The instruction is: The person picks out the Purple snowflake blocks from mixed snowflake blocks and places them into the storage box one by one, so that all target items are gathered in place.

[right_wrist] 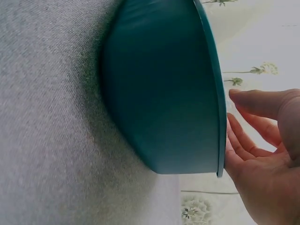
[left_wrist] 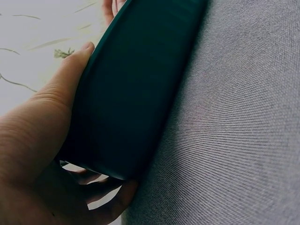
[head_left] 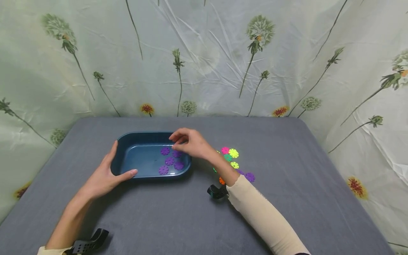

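Note:
A dark blue plastic tray (head_left: 143,170) sits on the cloth-covered table, with several purple flower-shaped discs (head_left: 169,161) lying in its right half. My left hand (head_left: 103,175) grips the tray's left end, the thumb on the near rim and the fingers around the outer wall (left_wrist: 126,93). Above the tray's right end hovers my right hand (head_left: 192,143), fingers loosely bent and thumb apart from them. No disc shows between those fingertips in the right wrist view, where the hand (right_wrist: 267,140) is beside the tray's rim.
Right of the tray, partly behind my right forearm, lies a loose group of flower-shaped discs: yellow (head_left: 233,153), pink (head_left: 225,150), green (head_left: 227,157), orange (head_left: 222,181) and purple (head_left: 250,177). A floral curtain (head_left: 210,63) hangs behind the grey table (head_left: 287,159).

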Demonstrator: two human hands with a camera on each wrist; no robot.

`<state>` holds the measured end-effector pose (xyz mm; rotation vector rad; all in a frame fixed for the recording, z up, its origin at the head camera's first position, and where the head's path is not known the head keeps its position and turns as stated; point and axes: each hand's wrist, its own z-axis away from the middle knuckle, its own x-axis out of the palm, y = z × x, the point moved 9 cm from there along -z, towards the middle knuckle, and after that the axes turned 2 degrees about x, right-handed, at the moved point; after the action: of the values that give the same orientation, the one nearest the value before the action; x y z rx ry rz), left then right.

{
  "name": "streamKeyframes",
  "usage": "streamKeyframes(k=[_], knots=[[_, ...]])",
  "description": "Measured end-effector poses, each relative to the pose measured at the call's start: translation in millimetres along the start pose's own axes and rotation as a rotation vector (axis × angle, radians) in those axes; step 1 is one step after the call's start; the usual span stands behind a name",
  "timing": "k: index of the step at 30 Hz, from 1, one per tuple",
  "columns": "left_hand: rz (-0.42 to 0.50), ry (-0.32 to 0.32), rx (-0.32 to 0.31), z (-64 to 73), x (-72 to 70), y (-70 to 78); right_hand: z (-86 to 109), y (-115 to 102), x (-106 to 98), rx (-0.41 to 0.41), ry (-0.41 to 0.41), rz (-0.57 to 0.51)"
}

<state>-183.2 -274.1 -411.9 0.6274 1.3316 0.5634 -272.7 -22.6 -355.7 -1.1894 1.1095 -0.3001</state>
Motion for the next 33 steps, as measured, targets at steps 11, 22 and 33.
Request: streamKeyframes(k=[11,22,33], knots=[[-0.001,-0.002,0.015,-1.3,0.4,1.4,14.4,5,-17,-0.034,0.058,-0.080],[-0.014,0.003,0.017,-2.0,0.7,0.5,34.8,13,-34,-0.013,0.091,-0.075],[-0.027,0.003,0.001,-1.5,0.8,-2.0,50.9,22,-47,-0.007,0.129,-0.055]])
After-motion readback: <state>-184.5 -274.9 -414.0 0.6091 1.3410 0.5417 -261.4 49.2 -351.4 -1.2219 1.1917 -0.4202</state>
